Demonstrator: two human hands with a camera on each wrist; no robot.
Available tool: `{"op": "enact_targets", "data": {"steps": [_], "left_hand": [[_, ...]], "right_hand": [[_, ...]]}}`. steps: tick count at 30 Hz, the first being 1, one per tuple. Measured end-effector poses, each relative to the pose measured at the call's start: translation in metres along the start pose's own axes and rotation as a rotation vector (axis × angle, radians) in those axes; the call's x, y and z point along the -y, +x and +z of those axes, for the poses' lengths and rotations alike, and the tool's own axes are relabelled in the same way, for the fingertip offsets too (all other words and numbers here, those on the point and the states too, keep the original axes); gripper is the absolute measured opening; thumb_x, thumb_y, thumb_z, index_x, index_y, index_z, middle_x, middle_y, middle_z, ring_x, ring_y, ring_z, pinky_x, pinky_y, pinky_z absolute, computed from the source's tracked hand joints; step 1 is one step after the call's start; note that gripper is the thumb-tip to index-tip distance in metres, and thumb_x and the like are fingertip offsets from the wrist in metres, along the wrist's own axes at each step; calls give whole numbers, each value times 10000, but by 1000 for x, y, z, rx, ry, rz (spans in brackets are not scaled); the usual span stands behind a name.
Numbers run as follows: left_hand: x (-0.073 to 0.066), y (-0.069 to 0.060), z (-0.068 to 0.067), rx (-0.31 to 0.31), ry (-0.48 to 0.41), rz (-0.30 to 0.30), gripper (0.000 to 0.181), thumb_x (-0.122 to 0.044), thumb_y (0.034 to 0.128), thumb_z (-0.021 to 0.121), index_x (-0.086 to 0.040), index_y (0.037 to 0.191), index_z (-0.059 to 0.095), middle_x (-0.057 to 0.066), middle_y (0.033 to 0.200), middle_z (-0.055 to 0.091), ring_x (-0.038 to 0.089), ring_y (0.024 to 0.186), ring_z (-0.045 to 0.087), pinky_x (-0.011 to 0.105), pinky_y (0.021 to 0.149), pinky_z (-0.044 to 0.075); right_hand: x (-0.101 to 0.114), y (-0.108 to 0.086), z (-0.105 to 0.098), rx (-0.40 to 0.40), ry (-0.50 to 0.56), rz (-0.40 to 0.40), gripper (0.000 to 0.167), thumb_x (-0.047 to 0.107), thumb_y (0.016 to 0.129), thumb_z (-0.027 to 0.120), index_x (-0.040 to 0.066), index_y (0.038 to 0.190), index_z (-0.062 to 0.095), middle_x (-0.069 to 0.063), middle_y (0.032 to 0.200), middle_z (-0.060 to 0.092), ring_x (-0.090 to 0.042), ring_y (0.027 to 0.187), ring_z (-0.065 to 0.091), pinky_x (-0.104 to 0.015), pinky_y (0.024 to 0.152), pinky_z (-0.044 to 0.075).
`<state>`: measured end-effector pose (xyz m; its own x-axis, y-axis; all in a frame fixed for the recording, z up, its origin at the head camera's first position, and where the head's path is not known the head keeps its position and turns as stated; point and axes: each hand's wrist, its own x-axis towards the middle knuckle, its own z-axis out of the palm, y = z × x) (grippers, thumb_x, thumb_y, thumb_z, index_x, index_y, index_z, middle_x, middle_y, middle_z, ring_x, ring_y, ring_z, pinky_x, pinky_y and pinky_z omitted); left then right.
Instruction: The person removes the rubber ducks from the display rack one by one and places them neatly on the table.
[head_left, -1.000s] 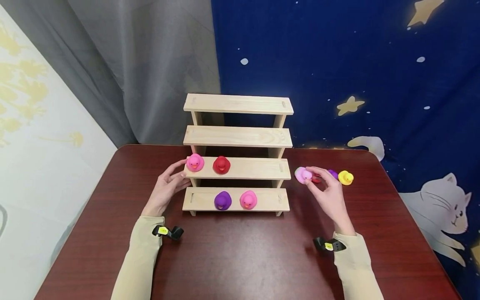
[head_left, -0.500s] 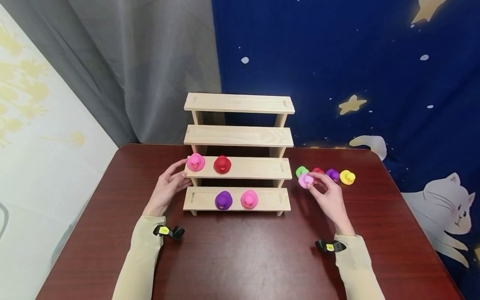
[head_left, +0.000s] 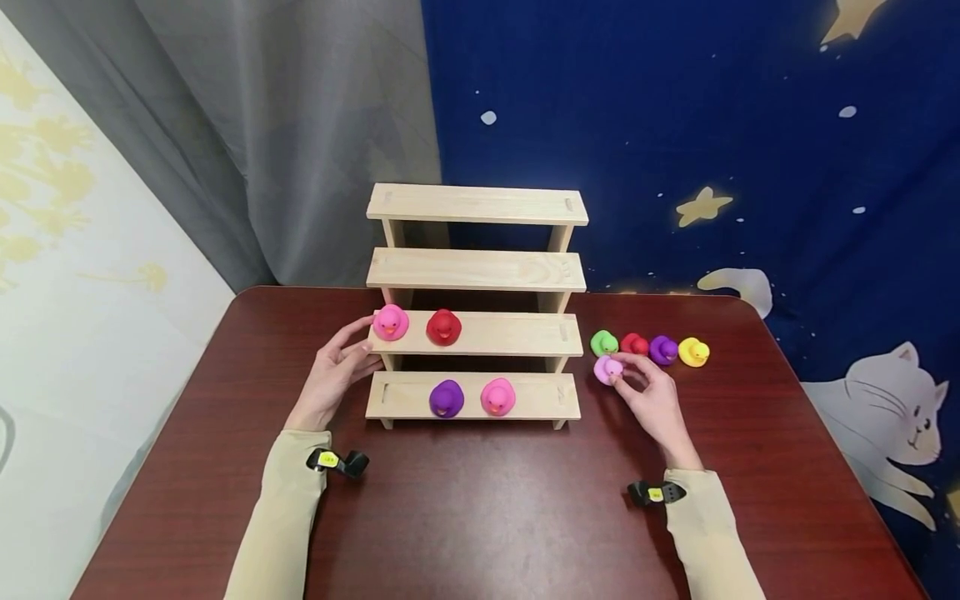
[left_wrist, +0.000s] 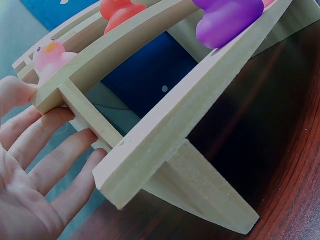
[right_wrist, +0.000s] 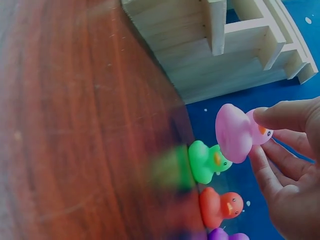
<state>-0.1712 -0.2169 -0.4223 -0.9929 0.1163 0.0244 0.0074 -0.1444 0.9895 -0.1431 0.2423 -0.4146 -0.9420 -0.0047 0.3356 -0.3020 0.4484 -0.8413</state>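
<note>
A stepped wooden stand point(head_left: 480, 271) rises in several tiers. My left hand point(head_left: 339, 372) holds the left end of its second tier from the bottom; in the left wrist view the thumb lies at the board's upper edge, fingers below. Beside that hand sits a pink rubber duck point(head_left: 391, 322), with a red duck point(head_left: 444, 327) to its right. The lowest tier bears a purple duck point(head_left: 447, 398) and another pink duck point(head_left: 498, 397). Right of the stand, my right hand point(head_left: 654, 400) pinches a light pink duck point(right_wrist: 234, 132) between thumb and fingers, tilted in the right wrist view.
Behind the right hand a row of ducks stands on the dark red table point(head_left: 480, 508): green point(head_left: 603, 343), red point(head_left: 634, 344), purple point(head_left: 663, 350) and yellow point(head_left: 693, 352). A grey curtain point(head_left: 337, 150) and a blue star-patterned cloth point(head_left: 600, 125) hang behind the table.
My right hand has drawn the light pink duck slightly toward me, away from the row, uncovering the green, red and purple ducks. The left hand has stayed at the stand.
</note>
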Motion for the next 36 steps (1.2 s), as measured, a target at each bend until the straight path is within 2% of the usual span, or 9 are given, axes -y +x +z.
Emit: {"op": "enact_targets", "data": {"steps": [4,7,11,14,22,27,30,36], "left_hand": [[0,0,0,3,2,3,458,-174,978,592,-132,1416,466,-6,1044,697,139,957,666,307,853,521],[1,0,-1,6,1,7,455,-173,979,591,-130,1414,465,-4,1028,701,138,955,667,306,852,522],[1,0,-1,12,2,13,459,-176,978,593,-120,1414,459,-1,1023,703,145,964,667,310,851,523],[1,0,-1,15,4,16,463,-177,979,592,-116,1417,454,2,1025,703,149,971,665,317,856,522],[1,0,-2,6,6,4,460,-177,978,594,-130,1414,459,-11,1046,696,135,964,665,306,850,522],[2,0,-2,10,0,10,455,-175,979,591,-130,1413,462,-6,1037,698,135,961,666,307,851,522],[2,0,-2,9,0,11,449,-174,980,590,-135,1410,467,-7,1029,701,134,960,667,301,848,523],[1,0,-1,8,6,2,449,-179,980,590,-144,1410,468,-6,1019,702,134,961,667,288,845,523]], "right_hand": [[3,-1,0,13,-14,13,316,-181,808,649,-179,1119,596,-319,1107,609,-434,927,626,-506,857,476],[-10,-1,1,11,-19,20,313,-177,806,654,-171,1114,601,-314,1096,611,-427,913,628,-419,849,513],[-34,0,2,12,-32,53,309,-148,815,667,-142,1120,615,-276,1108,619,-365,917,632,-245,837,518],[-46,1,2,10,-44,66,306,-128,819,674,-126,1121,625,-258,1120,610,-329,927,628,-215,844,506],[-53,2,1,6,-70,83,296,-120,814,686,-113,1106,635,-242,1112,591,-359,947,620,-243,855,508],[-56,2,1,30,-78,71,303,-105,803,713,-113,1096,637,-250,1109,566,-391,965,608,-430,872,504],[-57,3,0,33,-73,64,307,-103,798,718,-111,1093,638,-252,1108,563,-396,969,608,-465,871,496],[-57,3,1,16,-70,28,294,-81,786,712,-91,1071,639,-196,1063,570,-297,914,618,-215,829,512]]}}
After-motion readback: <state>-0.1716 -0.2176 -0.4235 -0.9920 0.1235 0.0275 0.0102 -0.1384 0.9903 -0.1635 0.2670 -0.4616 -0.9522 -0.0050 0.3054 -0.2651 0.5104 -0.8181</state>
